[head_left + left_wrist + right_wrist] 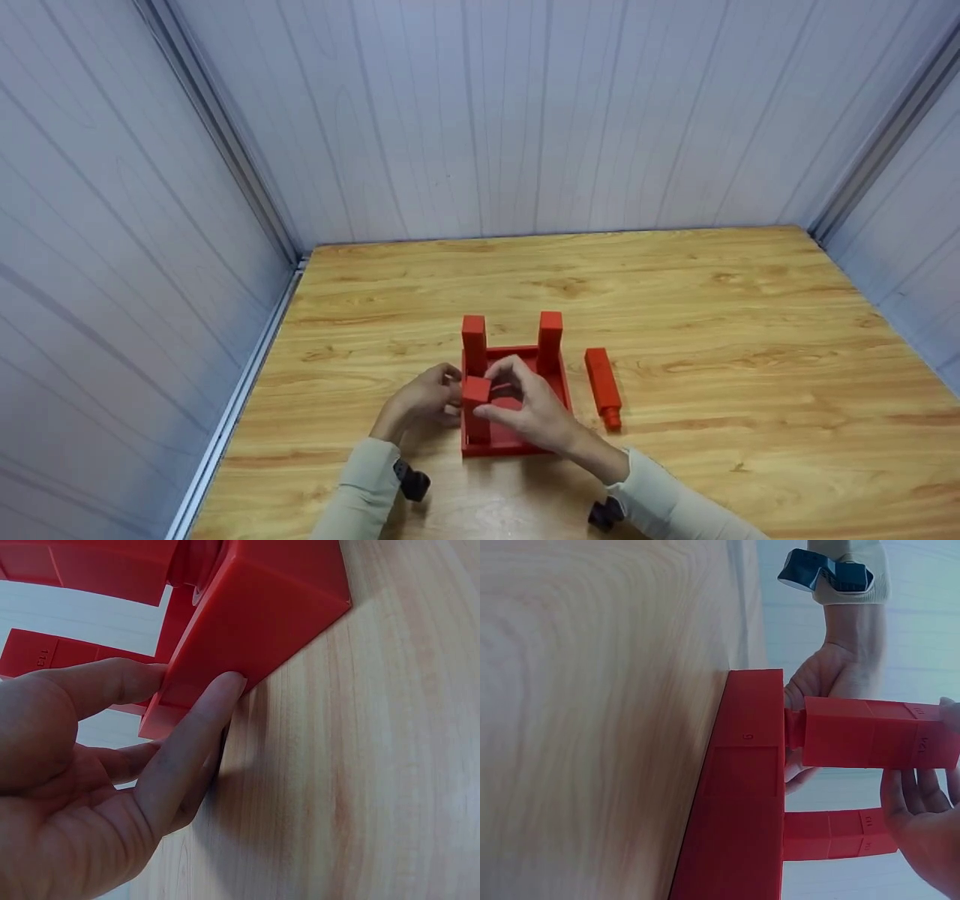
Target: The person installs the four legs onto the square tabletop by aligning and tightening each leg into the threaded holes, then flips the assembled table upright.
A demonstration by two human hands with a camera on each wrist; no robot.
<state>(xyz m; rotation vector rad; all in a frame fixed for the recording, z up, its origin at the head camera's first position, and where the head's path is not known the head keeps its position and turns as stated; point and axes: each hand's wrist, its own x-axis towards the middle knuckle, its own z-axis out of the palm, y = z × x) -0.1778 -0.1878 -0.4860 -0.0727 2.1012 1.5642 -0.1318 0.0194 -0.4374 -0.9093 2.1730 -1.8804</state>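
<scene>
A shallow red tray-like base (504, 451) lies on the wooden table, with two square red posts upright at its back corners, the back-left post (475, 345) and the back-right post (550, 337). My right hand (541, 416) grips the top end of a third square post (855, 733) at the front-left corner. That post's narrower neck (795, 727) shows between its body and the base's rim. With its fingers on both sides of the rim, my left hand (424, 397) pinches the base's left wall (262, 615).
Another red post (602, 379) lies to the right of the base, its narrow peg toward me. White panelled walls (525, 112) bound the wooden table (735, 360) at the back and sides. Black wrist devices (411, 480) sit at both cuffs.
</scene>
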